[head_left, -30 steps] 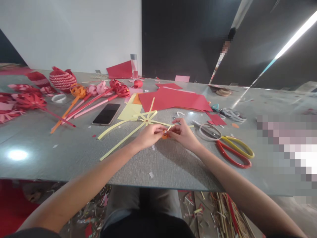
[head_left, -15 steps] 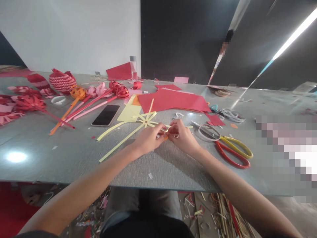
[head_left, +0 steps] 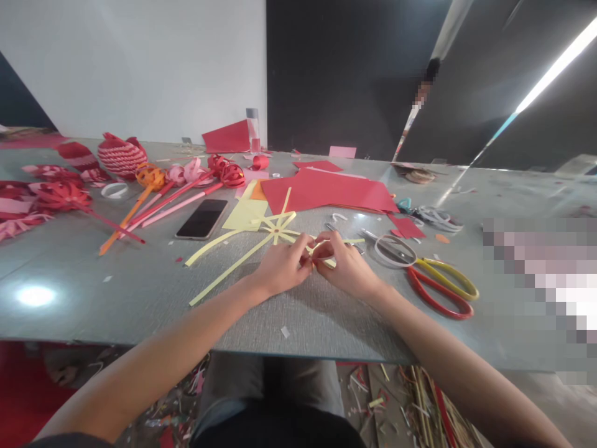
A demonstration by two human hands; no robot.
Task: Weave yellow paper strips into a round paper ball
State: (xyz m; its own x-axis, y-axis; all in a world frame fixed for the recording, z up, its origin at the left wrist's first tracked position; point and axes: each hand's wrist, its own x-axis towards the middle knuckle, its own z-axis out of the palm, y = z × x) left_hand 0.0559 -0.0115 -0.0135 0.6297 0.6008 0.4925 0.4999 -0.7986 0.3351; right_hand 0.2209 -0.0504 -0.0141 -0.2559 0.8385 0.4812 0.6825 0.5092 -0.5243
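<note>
My left hand (head_left: 288, 264) and my right hand (head_left: 342, 261) meet over the table, fingertips pinched together. Something small sits between them, mostly hidden by the fingers; a hint of orange shows there. Just beyond the hands lies a star of yellow paper strips (head_left: 233, 274), crossing at a small centre. Some of its strips run behind my fingers, and one end pokes out past my right hand. To the right, scissors (head_left: 443, 289) with one red and one yellow handle lie under a roll of clear tape (head_left: 395, 251).
A phone (head_left: 202, 219) and yellow paper (head_left: 240, 214) lie to the left. Red paper sheets (head_left: 326, 190) are behind the hands. Paper flowers on stems (head_left: 153, 205) and a red-and-pink woven piece (head_left: 122, 154) stand farther left. A clear bottle (head_left: 252, 130) is at the back.
My fingers have shifted slightly, and the orange bit between them shows less. The view has moved a little; the yellow star keeps its place on the table.
</note>
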